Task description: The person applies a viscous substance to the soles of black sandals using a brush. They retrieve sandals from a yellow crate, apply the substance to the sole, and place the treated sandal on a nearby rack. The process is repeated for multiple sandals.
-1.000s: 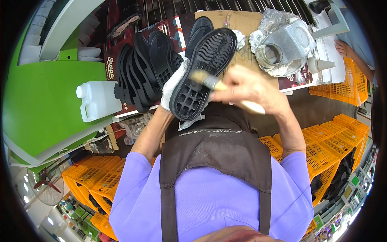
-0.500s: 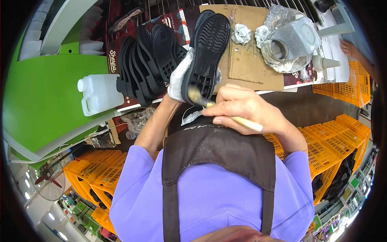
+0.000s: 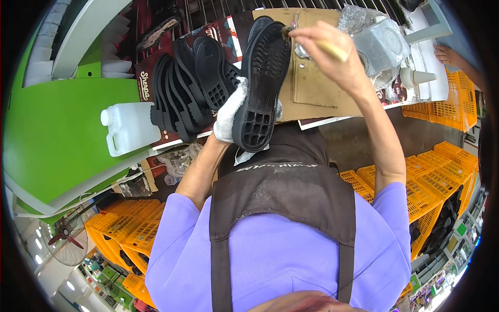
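My left hand (image 3: 228, 115), in a white glove, grips a black shoe sole (image 3: 254, 104) by its left side and holds it up lengthwise, heel end toward me. Bare, my right hand (image 3: 335, 57) is closed around the pale handle of a brush (image 3: 333, 50). The brush tip meets the sole's upper right edge at the toe end, and my fingers partly cover it. Another black sole (image 3: 258, 24) peeks out behind the held one; whether I hold it too I cannot tell. To the left, several black soles (image 3: 182, 86) lean in a row on the table.
Brown cardboard (image 3: 319, 101) lies under a clear square jar (image 3: 382, 46) in crumpled plastic. A white nozzle bottle (image 3: 417, 77) lies at right, a translucent jug (image 3: 134, 127) stands left. Orange crates (image 3: 434, 179) are on both sides. Another person's hand (image 3: 443, 54) rests at far right.
My right hand has carried the brush up and to the right, from the sole's heel end to its toe end. My left hand keeps hold of the sole, almost in place.
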